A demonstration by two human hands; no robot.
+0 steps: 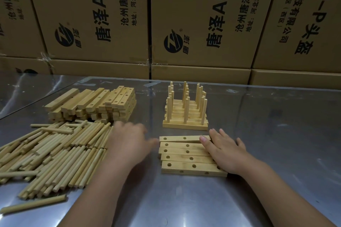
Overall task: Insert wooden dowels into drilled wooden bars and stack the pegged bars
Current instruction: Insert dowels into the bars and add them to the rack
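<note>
Several drilled wooden bars (184,155) lie side by side on the metal table in front of me, their holes empty. My right hand (224,150) rests flat on their right ends with straight fingers. My left hand (129,140), slightly blurred, lies between the bars' left ends and a big heap of loose dowels (55,155); its fingers look relaxed and hold nothing. Behind the bars stand the pegged bars (185,110), a tight group with dowels upright. A stack of unpegged bars (96,105) sits at the back left.
The shiny metal table (267,134) runs to a wall of stacked cardboard boxes (203,24) at the back. A single dowel (34,203) lies apart near the front left.
</note>
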